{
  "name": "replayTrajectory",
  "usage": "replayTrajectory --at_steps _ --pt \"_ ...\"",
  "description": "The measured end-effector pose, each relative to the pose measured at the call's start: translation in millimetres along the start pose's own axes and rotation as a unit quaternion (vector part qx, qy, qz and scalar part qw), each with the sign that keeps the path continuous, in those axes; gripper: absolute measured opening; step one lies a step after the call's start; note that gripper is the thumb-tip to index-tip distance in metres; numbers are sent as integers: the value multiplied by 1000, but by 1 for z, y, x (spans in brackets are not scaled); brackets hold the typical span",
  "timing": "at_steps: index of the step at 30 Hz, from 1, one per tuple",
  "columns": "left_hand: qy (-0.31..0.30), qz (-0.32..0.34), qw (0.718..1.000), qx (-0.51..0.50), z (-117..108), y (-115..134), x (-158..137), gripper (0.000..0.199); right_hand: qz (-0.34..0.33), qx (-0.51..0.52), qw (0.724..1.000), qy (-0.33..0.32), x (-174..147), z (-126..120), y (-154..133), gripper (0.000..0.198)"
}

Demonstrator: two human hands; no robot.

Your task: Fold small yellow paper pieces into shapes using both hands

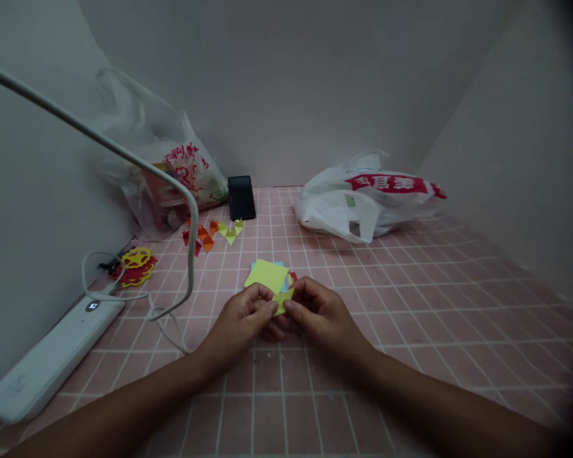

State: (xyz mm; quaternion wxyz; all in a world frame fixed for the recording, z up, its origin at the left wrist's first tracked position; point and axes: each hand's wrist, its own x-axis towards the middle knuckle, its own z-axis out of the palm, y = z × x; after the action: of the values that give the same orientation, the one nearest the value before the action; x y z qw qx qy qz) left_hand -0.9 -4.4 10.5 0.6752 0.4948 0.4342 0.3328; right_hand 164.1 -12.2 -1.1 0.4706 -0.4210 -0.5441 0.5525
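Note:
A small folded piece of yellow paper (282, 300) is pinched between my two hands. My left hand (248, 313) grips its left side with thumb and forefinger, while my right hand (319, 312) pinches the right corner. Just behind my fingers lies a stack of square coloured paper with a yellow sheet (266, 275) on top; blue, purple and red edges show beneath. Farther back on the left sit several small folded paper pieces with pointed tips: red, orange (206, 239) and yellow (228, 233).
A black phone (241, 198) lies near the back wall, between a filled plastic bag (186, 172) and a white plastic bag (363, 200). On the left are a white power bank (52, 356), red and yellow cutouts (136, 266), and a cable (191, 254) arching across the view.

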Motion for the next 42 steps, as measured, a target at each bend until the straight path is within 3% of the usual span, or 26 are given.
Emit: replayTrajectory --at_steps 7,15,20,25,28,31,34,38,42 --pt "19 -3 1000 0 0 -1 0 27 -93 -153 984 13 -6 -1 -1 2" --pt "35 21 998 -38 -1 2 0 27 -230 -221 948 -1 -7 -1 -3 18" --pt "39 -8 994 -106 0 4 0 31 -254 -228 940 -7 -4 -1 -4 22" --pt "15 5 991 -130 -2 3 2 31 -263 -239 935 -14 -5 -3 -5 21" --pt "22 21 994 -100 -3 3 3 31 -232 -218 948 -17 -6 -4 -1 16" --pt "31 50 997 -54 -3 4 2 27 -140 -158 977 19 -6 -3 1 13" --pt "21 84 996 2 -1 3 -1 22 -58 -92 994 -11 -5 0 0 10" --pt "16 126 991 35 -1 0 -3 23 27 -24 999 -1 -5 2 -3 21" --pt "31 123 992 12 -2 -1 -1 26 60 51 997 24 -4 1 -3 22"
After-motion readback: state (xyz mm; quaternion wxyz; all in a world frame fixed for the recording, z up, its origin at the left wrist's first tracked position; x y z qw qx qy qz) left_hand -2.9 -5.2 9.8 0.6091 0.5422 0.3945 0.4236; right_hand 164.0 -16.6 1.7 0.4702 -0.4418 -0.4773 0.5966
